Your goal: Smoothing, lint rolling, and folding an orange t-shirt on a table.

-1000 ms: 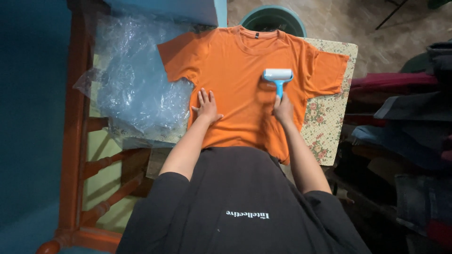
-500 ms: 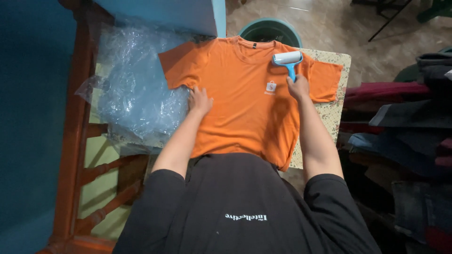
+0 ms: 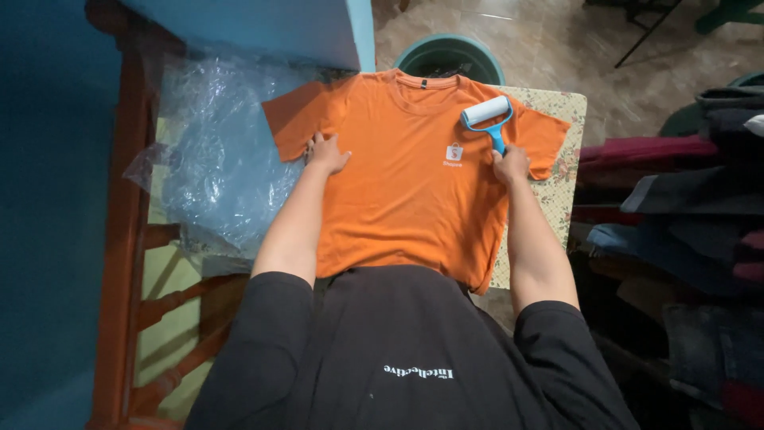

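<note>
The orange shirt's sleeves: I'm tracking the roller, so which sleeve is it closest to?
The lint roller sits nearest the sleeve on the right hand side; the other sleeve lies across the shirt, above the left hand.

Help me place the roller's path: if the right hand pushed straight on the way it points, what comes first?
The right hand points its lint roller toward the orange shirt's shoulder seam; past that lies the flowered table edge, probably.

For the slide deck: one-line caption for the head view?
Left hand flat on an orange T-shirt; right hand grips a blue-handled lint roller near its shoulder.
</note>
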